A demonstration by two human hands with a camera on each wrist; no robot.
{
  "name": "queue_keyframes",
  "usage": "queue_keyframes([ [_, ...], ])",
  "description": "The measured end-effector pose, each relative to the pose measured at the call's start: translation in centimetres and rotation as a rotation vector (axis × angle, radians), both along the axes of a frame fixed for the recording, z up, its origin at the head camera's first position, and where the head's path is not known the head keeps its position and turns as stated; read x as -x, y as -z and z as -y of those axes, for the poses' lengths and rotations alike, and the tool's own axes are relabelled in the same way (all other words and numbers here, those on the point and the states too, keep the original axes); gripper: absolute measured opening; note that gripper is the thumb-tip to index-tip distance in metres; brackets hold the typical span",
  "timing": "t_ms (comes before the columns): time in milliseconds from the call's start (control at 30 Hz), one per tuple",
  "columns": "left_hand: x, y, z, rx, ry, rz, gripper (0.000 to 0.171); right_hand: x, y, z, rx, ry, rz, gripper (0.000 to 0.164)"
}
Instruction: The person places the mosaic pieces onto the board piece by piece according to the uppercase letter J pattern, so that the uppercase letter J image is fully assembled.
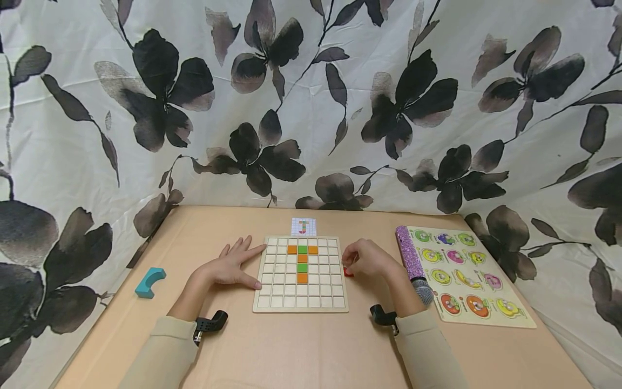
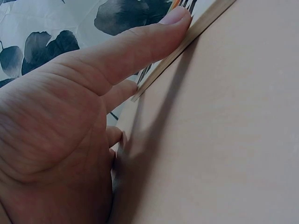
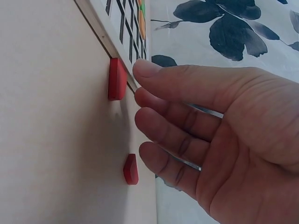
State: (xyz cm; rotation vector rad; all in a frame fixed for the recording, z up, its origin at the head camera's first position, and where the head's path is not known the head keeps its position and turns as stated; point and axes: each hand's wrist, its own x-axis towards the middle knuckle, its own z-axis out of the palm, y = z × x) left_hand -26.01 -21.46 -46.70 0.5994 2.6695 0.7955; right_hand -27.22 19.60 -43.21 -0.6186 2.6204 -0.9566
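Observation:
A wooden grid board (image 1: 323, 310) lies flat at the table's middle. Green tiles (image 1: 302, 267) and orange tiles (image 1: 302, 278) form a T-like shape in its cells. My left hand (image 1: 228, 267) is spread at the board's left side, its thumb (image 2: 175, 23) and a finger touching the edge. Off the right edge, my right hand (image 1: 368, 259) hovers with loosely bent fingers and nothing visible between them. Below its fingertips in the right wrist view, one red tile (image 3: 117, 79) lies by the board's edge and another red tile (image 3: 131, 169) lies farther off.
Behind the board lies a small card (image 1: 303, 227) with a coloured J-like pattern on a grid. A teal arch block (image 1: 149, 283) sits at left. On the right are a purple glittery microphone (image 1: 410, 254) and a board of fruit pictures (image 1: 457, 273). A floral cloth (image 1: 330, 135) hangs behind.

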Motion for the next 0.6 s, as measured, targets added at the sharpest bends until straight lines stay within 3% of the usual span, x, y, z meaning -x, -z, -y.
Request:
queue_keyframes([
  [367,0.06,0.21,0.05,0.005,0.002,-0.01,0.113,0.29,0.54,-0.21,-0.064,-0.068,-0.031,0.015],
  [600,0.19,0.36,0.1,0.003,0.005,-0.013,0.113,0.39,0.82,-0.15,-0.082,-0.068,-0.062,0.016],
])
